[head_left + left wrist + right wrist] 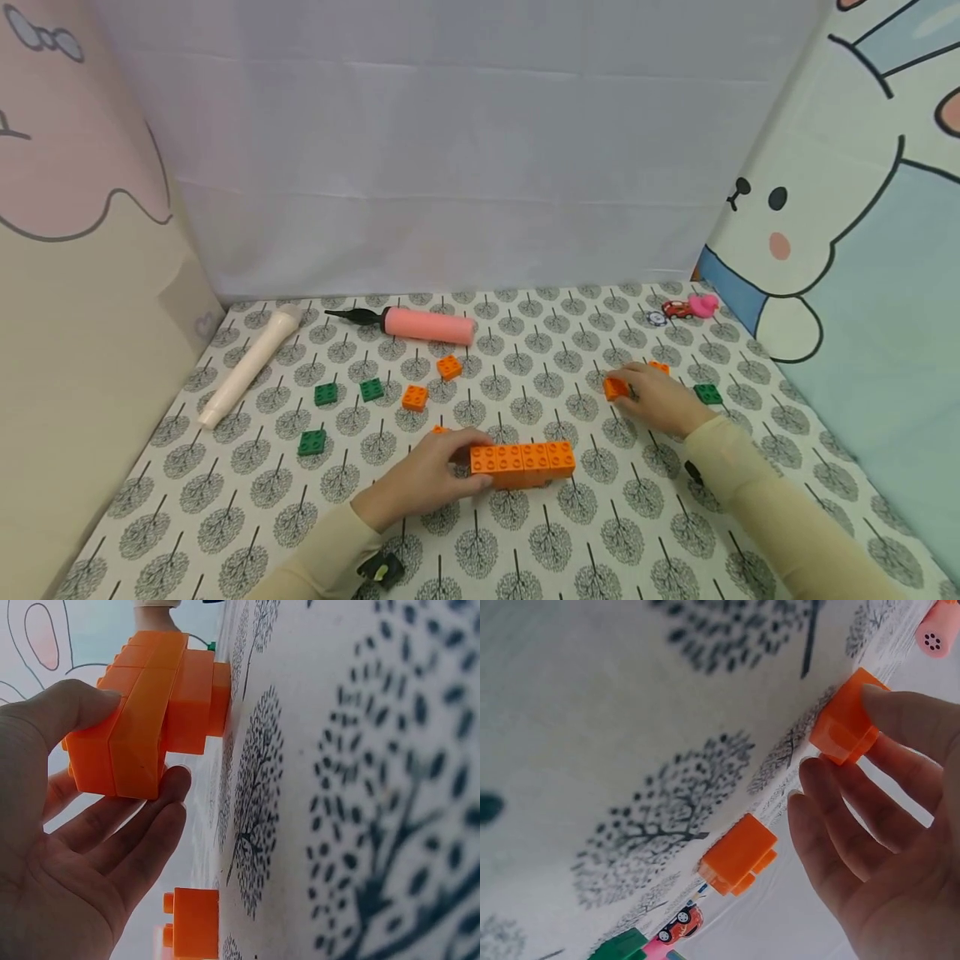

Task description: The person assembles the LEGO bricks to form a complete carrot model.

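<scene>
My left hand [429,477] grips the left end of a joined block of orange toy bricks [521,465]. In the left wrist view the thumb lies on one side of this orange assembly [139,727] and the fingers on the other; narrower bricks sit beneath its long top layers. Over on the right, my right hand [663,402] pinches a single orange brick [617,388] between thumb and fingers. The right wrist view shows that brick [846,720] at the cloth. Another orange brick [739,853] lies beside this hand, partly hidden by it in the head view.
Loose orange bricks [415,397] and green bricks [312,442] lie left of centre; one green brick [707,394] is on the right. Farther back are a white tube [251,367], a pink pump [429,326], a toy car [677,310] and a pink duck [703,306].
</scene>
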The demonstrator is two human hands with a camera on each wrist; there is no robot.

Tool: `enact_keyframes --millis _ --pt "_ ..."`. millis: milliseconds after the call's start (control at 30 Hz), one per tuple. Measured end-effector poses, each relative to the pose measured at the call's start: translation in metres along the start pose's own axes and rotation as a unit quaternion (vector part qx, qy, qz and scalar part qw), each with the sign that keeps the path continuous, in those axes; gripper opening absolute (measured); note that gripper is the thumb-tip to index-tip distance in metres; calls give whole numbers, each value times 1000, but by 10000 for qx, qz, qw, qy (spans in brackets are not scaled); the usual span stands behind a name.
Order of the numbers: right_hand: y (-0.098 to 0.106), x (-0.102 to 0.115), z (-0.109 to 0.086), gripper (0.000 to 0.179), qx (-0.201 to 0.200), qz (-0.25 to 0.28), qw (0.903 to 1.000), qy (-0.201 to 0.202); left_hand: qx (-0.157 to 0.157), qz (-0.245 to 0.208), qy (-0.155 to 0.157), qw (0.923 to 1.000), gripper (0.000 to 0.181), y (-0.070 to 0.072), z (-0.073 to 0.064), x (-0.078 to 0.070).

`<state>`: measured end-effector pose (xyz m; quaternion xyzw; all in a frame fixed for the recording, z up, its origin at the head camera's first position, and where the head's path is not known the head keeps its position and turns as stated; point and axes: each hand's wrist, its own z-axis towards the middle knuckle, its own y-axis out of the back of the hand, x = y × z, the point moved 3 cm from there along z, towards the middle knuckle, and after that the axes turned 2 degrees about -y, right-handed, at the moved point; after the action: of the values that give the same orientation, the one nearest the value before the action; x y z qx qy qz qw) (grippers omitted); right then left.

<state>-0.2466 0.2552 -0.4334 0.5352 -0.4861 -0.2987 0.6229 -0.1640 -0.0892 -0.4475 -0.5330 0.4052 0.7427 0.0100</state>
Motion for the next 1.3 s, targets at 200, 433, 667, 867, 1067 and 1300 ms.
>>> enact_keyframes --millis 200,433,667,867,1067,1300 --pt "0 -1 2 43 -67 19 9999 104 -46 -46 7 10000 42 0 1 1" --pt "0 10 -10 49 -296 424 9986 147 -19 -74 2 10000 41 0 0 1" --pt "-1 46 -33 46 -818 827 9892 888 -39 -110 19 9999 40 -1 -1 2" --pt "-2 81 -49 42 -1151 1062 9710 1805 -50 -87 92 9999 41 -1 -2 2" --pt "-6 105 -55 42 -1090 1205 9564 2429 -63 -68 79 9999 42 0 -2 2" --pt "-8 112 -56 42 -1183 1095 9509 2644 -83 -84 43 9999 44 0 0 2"
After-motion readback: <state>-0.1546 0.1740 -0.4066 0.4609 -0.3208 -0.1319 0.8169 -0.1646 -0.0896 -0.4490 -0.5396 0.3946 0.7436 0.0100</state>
